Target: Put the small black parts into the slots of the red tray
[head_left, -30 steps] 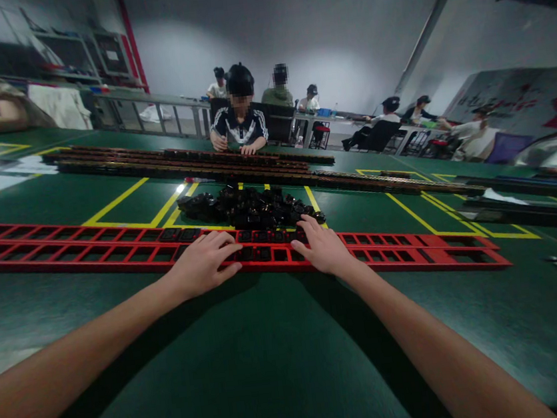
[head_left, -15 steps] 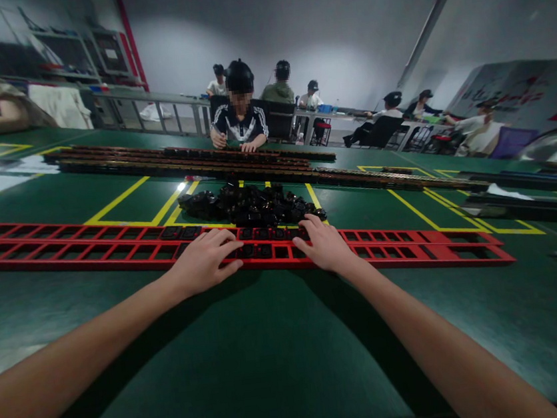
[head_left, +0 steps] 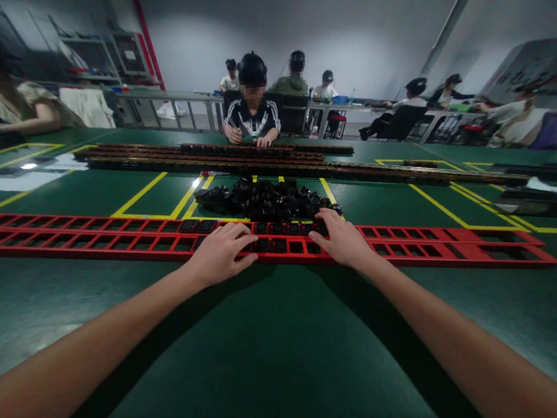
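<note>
A long red frame [head_left: 417, 253] with two rows of rectangular openings lies across the table before me. Small black square parts [head_left: 263, 245] sit in several openings near its middle. My left hand [head_left: 220, 252] rests over the frame left of these parts, its thumb apart from its fingers. At the right end of the filled stretch, my right hand [head_left: 343, 238] touches the frame with thumb and forefinger apart. Whether a part lies under its fingertips I cannot make out. Just behind the frame is a heap of loose black parts [head_left: 267, 199].
Long dark strips [head_left: 212, 159] lie farther back across the green table [head_left: 274, 344], which has yellow tape lines [head_left: 141, 194]. A person [head_left: 251, 105] sits opposite, and another person [head_left: 10, 112] is at the left. White sheets [head_left: 14, 182] lie at the back left.
The view has shifted, so the scene sits a little farther right. Both hands keep nearly the same places on the red frame.
</note>
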`<state>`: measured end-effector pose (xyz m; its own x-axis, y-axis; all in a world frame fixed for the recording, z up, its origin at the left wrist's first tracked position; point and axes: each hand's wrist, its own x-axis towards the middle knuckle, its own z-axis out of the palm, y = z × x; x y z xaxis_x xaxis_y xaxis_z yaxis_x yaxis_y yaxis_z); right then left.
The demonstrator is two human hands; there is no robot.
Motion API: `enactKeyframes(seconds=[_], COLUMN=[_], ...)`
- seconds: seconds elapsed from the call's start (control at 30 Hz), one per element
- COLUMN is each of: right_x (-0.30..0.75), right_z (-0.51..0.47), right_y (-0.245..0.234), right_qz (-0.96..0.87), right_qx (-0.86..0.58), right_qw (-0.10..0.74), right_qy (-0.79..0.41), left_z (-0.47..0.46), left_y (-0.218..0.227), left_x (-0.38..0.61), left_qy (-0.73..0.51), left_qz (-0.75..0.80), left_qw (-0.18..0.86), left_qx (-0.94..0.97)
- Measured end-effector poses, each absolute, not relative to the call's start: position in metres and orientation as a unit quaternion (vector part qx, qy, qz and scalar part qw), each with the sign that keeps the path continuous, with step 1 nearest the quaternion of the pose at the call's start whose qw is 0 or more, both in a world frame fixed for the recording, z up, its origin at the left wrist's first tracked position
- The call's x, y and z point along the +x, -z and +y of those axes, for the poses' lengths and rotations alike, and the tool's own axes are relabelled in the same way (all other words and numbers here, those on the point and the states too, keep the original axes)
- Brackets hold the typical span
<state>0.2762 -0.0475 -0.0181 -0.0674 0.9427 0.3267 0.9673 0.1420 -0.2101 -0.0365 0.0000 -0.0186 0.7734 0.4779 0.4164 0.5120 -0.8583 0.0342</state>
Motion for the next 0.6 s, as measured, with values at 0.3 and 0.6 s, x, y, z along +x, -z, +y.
enactKeyframes(seconds=[0.3,0.6], right_x=[0.2771,0.2758], right_z=[-0.0474,-0.0489], right_y=[0.0198,0.0153], right_qz=[-0.729,-0.699], right_qx=[-0.639,-0.628], right_qw=[0.245,0.342], right_qy=[0.019,0.009], left_z=[0.0008,0.0005], left_y=[0.0199,0.0191], left_x=[-0.0384,-0.0396], left_qy=[0.212,0.209], left_qz=[-0.262,-0.262], left_qw=[0.042,0.041], left_qx=[-0.941,-0.941])
